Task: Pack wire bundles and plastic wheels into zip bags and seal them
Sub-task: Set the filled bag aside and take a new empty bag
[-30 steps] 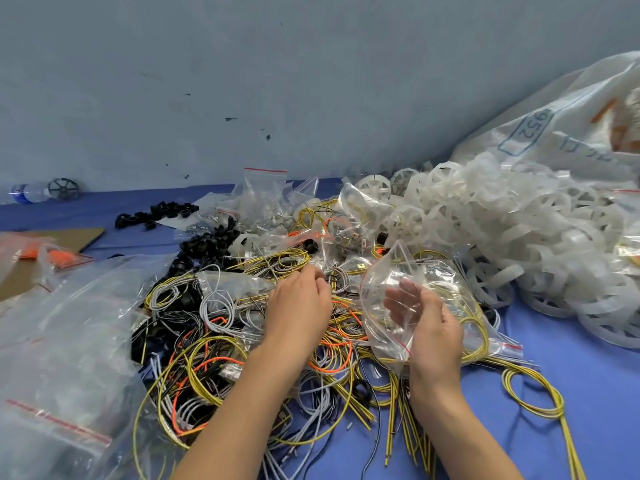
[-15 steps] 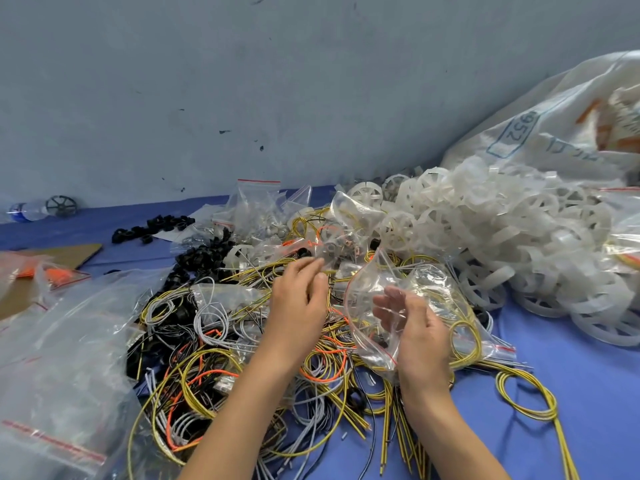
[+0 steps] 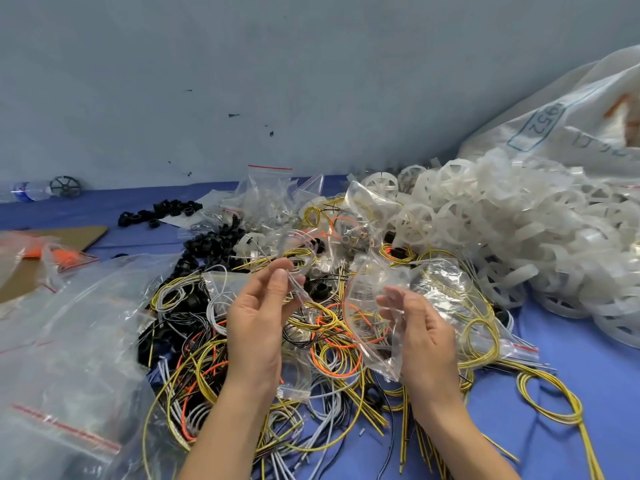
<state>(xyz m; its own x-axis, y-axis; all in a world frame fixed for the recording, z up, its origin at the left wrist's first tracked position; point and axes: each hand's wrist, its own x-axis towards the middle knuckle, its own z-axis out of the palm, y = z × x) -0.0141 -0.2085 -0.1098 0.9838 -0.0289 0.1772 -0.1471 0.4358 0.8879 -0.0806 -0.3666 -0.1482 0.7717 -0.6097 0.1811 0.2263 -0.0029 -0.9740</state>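
Observation:
My left hand (image 3: 256, 327) is raised above the wire pile (image 3: 332, 355), thumb and fingers pinching a small bundle of thin grey wires (image 3: 294, 285). To its right, my right hand (image 3: 422, 337) grips a clear zip bag (image 3: 370, 299) with a red seal line; the bag's mouth faces the left hand. A heap of translucent white plastic wheels (image 3: 502, 230) lies at the right. The wires on the blue table are yellow, orange, grey and black loops.
A stack of large clear zip bags (image 3: 69, 341) covers the left. Black rings (image 3: 207, 240) and filled small bags (image 3: 270, 199) sit behind the wires. A white sack (image 3: 571, 126) lies at far right, cardboard (image 3: 52, 244) and a bottle (image 3: 31, 190) at far left.
My left hand has lifted off the wire pile with thin grey wires and turned toward the bag. My right hand has kept the bag, shifting slightly right.

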